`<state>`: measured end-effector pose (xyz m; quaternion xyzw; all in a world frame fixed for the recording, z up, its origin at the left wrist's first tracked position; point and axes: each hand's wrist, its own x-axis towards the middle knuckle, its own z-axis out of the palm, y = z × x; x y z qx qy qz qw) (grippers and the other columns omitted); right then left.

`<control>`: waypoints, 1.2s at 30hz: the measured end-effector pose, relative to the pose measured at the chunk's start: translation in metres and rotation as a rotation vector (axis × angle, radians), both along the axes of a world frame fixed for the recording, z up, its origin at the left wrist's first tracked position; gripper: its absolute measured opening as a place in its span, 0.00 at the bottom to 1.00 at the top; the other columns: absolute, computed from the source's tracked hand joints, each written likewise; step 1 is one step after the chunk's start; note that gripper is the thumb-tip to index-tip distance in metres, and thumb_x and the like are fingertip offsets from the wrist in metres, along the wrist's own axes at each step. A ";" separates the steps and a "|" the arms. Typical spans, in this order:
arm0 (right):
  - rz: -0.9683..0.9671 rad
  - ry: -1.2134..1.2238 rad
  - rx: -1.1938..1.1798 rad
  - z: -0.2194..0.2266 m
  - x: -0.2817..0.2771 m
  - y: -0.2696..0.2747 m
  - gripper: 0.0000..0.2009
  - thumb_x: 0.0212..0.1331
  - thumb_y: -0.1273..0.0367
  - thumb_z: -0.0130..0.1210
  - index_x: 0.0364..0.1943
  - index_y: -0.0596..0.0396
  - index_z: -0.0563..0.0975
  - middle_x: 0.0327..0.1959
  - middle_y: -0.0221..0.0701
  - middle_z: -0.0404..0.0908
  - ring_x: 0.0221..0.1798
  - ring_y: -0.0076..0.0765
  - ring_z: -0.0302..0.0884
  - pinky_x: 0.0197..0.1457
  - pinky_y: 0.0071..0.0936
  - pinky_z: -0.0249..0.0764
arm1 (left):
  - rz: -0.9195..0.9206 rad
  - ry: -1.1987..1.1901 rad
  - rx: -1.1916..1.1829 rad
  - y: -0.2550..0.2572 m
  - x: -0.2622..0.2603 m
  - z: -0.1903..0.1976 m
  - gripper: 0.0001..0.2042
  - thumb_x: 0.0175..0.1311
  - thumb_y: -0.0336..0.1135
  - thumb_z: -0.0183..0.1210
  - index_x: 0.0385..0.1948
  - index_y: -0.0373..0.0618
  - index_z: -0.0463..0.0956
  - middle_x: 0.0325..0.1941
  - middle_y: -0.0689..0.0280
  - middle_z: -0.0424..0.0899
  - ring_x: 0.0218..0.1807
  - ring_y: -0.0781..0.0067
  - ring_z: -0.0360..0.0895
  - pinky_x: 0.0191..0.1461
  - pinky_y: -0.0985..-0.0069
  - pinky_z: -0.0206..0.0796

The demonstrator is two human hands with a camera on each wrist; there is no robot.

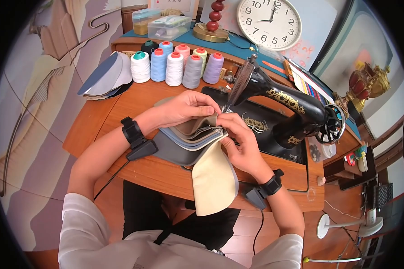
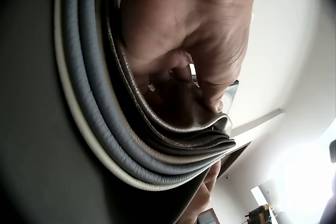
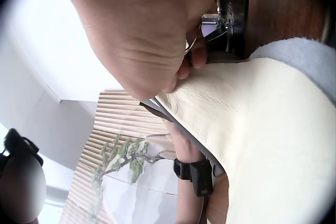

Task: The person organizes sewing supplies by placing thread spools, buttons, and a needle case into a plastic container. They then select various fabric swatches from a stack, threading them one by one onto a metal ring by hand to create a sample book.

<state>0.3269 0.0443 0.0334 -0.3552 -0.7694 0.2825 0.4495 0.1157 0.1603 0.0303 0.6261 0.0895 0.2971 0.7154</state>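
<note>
A layered stack of curved leather pieces [image 1: 175,136], in brown, blue-grey, cream and dark grey, is held in front of the sewing machine [image 1: 283,92]. My left hand [image 1: 186,108] grips the brown top pieces from above, thumb toward the right-hand corner. At that corner my right hand [image 1: 241,141] pinches the layers' edges. A cream leather piece [image 1: 214,179] hangs below it past the table's front edge. Stitching shows along a brown edge [image 2: 152,113] in the left wrist view. In the right wrist view the cream surface [image 3: 273,129] is creased near the fingers.
Several thread spools [image 1: 174,69] stand behind the hands. More cut pieces [image 1: 107,78] are piled at the left on the wooden table [image 1: 94,121]. A wall clock [image 1: 269,24], plastic boxes [image 1: 168,28] and a lamp base [image 1: 209,32] are at the back. Machine's handwheel [image 1: 331,124] is at right.
</note>
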 end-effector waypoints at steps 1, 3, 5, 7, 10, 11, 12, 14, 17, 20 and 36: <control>0.001 0.001 -0.002 0.001 0.000 0.000 0.22 0.55 0.87 0.51 0.55 0.58 0.77 0.55 0.33 0.75 0.47 0.30 0.75 0.45 0.22 0.72 | -0.007 0.012 0.013 0.000 0.000 0.000 0.07 0.71 0.30 0.61 0.45 0.39 0.83 0.45 0.67 0.85 0.49 0.79 0.79 0.58 0.78 0.68; -0.004 -0.036 0.010 0.001 0.001 0.000 0.22 0.55 0.87 0.51 0.55 0.58 0.77 0.55 0.33 0.75 0.48 0.30 0.76 0.45 0.22 0.72 | -0.013 0.023 0.025 0.002 -0.001 0.000 0.08 0.71 0.31 0.61 0.45 0.38 0.83 0.45 0.67 0.85 0.49 0.79 0.79 0.59 0.78 0.68; -0.005 -0.039 0.018 0.001 0.001 0.000 0.22 0.54 0.87 0.51 0.54 0.58 0.77 0.55 0.33 0.75 0.48 0.30 0.76 0.45 0.22 0.72 | -0.068 0.056 0.013 0.002 -0.002 0.001 0.10 0.71 0.32 0.61 0.49 0.38 0.81 0.48 0.66 0.84 0.53 0.78 0.78 0.61 0.77 0.68; -0.007 -0.043 0.026 0.000 0.001 0.001 0.22 0.54 0.87 0.51 0.54 0.58 0.78 0.55 0.32 0.75 0.49 0.30 0.76 0.45 0.22 0.72 | -0.023 0.061 0.030 -0.004 0.001 0.006 0.11 0.70 0.32 0.62 0.50 0.38 0.80 0.50 0.66 0.83 0.55 0.78 0.77 0.62 0.77 0.68; 0.003 -0.030 0.026 -0.004 0.001 0.002 0.22 0.54 0.87 0.52 0.54 0.58 0.77 0.55 0.33 0.75 0.49 0.30 0.76 0.45 0.22 0.72 | 0.065 0.024 0.070 -0.006 0.005 0.002 0.12 0.69 0.30 0.63 0.50 0.40 0.78 0.52 0.66 0.80 0.57 0.78 0.76 0.63 0.76 0.67; -0.030 -0.020 0.037 -0.005 -0.001 0.001 0.22 0.55 0.87 0.52 0.55 0.58 0.77 0.56 0.34 0.75 0.49 0.31 0.76 0.45 0.22 0.73 | 0.111 -0.018 0.091 -0.005 0.006 -0.002 0.12 0.68 0.30 0.64 0.49 0.40 0.77 0.53 0.66 0.79 0.57 0.77 0.75 0.63 0.76 0.67; -0.063 -0.009 0.047 -0.007 -0.002 0.001 0.22 0.55 0.87 0.53 0.55 0.58 0.77 0.56 0.35 0.75 0.48 0.31 0.76 0.44 0.22 0.74 | 0.111 -0.018 0.089 -0.001 0.006 -0.007 0.12 0.68 0.30 0.64 0.49 0.40 0.77 0.53 0.66 0.79 0.57 0.77 0.75 0.63 0.76 0.67; -0.085 -0.017 0.096 -0.011 -0.002 0.002 0.22 0.56 0.87 0.53 0.56 0.58 0.77 0.56 0.36 0.74 0.47 0.31 0.76 0.44 0.22 0.74 | 0.115 -0.023 0.117 0.009 0.004 -0.014 0.09 0.67 0.29 0.65 0.45 0.42 0.78 0.54 0.66 0.78 0.57 0.77 0.75 0.63 0.76 0.66; -0.125 0.011 0.178 -0.011 -0.004 0.004 0.24 0.56 0.87 0.55 0.58 0.57 0.75 0.57 0.37 0.74 0.44 0.31 0.75 0.43 0.23 0.75 | 0.040 0.010 0.082 0.009 0.002 -0.013 0.05 0.67 0.29 0.64 0.40 0.40 0.80 0.56 0.64 0.78 0.58 0.76 0.75 0.63 0.75 0.66; -0.162 0.079 0.213 -0.015 -0.004 0.006 0.26 0.55 0.86 0.57 0.59 0.56 0.74 0.58 0.38 0.73 0.42 0.30 0.75 0.42 0.23 0.76 | 0.037 0.028 0.089 0.003 0.003 -0.005 0.05 0.67 0.29 0.64 0.39 0.39 0.82 0.56 0.62 0.78 0.57 0.74 0.75 0.64 0.74 0.66; -0.172 0.017 0.192 -0.010 -0.005 0.001 0.22 0.57 0.85 0.56 0.57 0.55 0.76 0.58 0.36 0.80 0.44 0.35 0.81 0.46 0.27 0.78 | -0.038 0.165 0.143 0.009 -0.005 0.014 0.08 0.70 0.36 0.62 0.38 0.42 0.84 0.40 0.71 0.83 0.46 0.82 0.76 0.53 0.79 0.68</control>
